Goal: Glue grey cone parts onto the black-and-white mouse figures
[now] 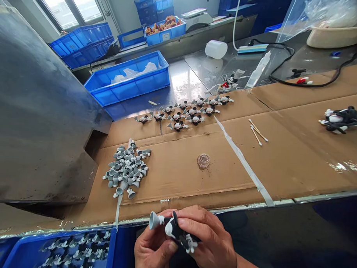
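1. Nearest the camera, just past the table's front edge, the left hand (152, 252) pinches a small black-and-white cartoon mouse figure (178, 231) between thumb and fingers, while the right hand (212, 237) presses down over the figure's body from the other side.
2. A grey flared cone (153, 220) sticks out from the figure's left end.
3. Below and left, a blue crate (24, 253) holds many similar figures (75, 249).
4. Ahead, brown cardboard (179, 181) bears a heap of grey cone-ended parts (126, 169), rows of black-and-white pieces (182, 112), a small clear dish (203, 161) and three cotton swabs (257, 131).
5. Farther right lies a pile of black-and-white figures (340, 119).
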Action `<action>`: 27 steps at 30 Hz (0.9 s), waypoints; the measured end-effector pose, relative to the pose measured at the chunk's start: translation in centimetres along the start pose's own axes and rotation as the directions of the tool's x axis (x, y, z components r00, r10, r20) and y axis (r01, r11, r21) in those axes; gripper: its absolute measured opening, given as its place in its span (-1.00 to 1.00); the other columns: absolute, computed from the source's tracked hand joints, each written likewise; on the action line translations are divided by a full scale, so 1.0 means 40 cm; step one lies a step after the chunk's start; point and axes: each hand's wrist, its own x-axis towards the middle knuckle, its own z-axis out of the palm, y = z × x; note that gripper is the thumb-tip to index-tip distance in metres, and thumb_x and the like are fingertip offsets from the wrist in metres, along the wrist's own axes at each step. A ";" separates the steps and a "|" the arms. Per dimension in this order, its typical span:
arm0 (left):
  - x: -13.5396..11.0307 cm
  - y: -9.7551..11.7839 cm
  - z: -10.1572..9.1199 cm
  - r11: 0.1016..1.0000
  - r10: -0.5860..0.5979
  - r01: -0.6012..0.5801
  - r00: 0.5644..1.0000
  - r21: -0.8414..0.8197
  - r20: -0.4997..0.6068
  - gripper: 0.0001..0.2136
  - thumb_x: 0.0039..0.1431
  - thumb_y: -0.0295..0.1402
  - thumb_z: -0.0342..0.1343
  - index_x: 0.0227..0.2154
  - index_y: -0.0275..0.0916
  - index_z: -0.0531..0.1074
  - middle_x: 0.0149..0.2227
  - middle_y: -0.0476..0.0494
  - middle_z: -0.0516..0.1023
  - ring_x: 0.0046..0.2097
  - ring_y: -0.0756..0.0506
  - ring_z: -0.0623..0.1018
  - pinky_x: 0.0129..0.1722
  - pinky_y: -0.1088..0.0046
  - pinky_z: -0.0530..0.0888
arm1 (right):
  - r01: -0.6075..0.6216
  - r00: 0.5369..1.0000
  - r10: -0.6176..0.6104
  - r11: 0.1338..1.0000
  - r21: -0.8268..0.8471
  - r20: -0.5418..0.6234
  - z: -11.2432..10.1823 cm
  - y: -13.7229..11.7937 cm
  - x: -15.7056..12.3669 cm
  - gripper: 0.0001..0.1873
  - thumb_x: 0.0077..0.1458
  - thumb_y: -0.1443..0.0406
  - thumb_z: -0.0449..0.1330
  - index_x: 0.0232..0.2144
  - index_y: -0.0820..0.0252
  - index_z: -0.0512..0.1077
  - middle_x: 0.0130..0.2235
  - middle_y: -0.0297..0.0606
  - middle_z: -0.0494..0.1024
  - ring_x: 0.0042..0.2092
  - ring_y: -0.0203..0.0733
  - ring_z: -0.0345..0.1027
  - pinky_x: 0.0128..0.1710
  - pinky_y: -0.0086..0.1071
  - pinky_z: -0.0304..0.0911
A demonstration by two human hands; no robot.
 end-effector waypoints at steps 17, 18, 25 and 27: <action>-0.010 -0.002 -0.001 0.994 -0.062 0.060 0.998 -0.088 -0.023 -0.49 -0.51 -0.18 0.63 -0.34 -0.17 0.71 -0.37 -0.19 0.72 -0.33 -0.11 0.69 -0.28 0.61 0.58 | 0.037 0.998 -0.046 0.982 -0.183 -0.045 0.015 0.013 -0.019 -0.57 0.25 0.36 0.27 0.12 -0.05 0.36 -0.15 -0.21 0.71 -0.24 -0.08 0.60 -0.23 -0.17 0.39; -0.007 0.002 -0.005 0.995 -0.041 0.039 0.999 -0.087 -0.025 -0.45 -0.50 -0.20 0.63 -0.29 -0.15 0.71 -0.34 -0.19 0.73 -0.31 -0.12 0.69 -0.27 0.59 0.59 | 0.040 0.998 -0.049 0.982 -0.183 -0.046 0.017 0.013 -0.020 -0.58 0.24 0.37 0.28 0.11 -0.03 0.37 -0.16 -0.21 0.70 -0.24 -0.09 0.60 -0.23 -0.18 0.39; 0.032 0.029 -0.081 0.952 0.298 -0.302 0.952 0.044 0.070 -0.56 -0.23 -0.36 0.57 -0.19 -0.02 0.68 -0.21 -0.21 0.73 -0.25 -0.21 0.72 -0.21 0.39 0.66 | 0.080 0.997 -0.082 0.992 -0.098 -0.015 0.023 0.018 -0.032 -0.63 0.30 0.42 0.22 0.13 0.13 0.39 -0.11 -0.11 0.65 -0.11 -0.17 0.59 -0.17 -0.32 0.54; 0.037 0.031 -0.094 0.920 0.367 -0.379 0.922 0.100 0.120 -0.62 -0.19 -0.38 0.55 -0.21 -0.05 0.69 -0.22 -0.22 0.73 -0.28 -0.24 0.72 -0.24 0.36 0.67 | 0.098 0.995 -0.099 0.992 -0.082 -0.009 0.023 0.017 -0.031 -0.68 0.32 0.43 0.19 0.10 0.21 0.41 -0.10 -0.07 0.63 -0.08 -0.19 0.58 -0.12 -0.38 0.53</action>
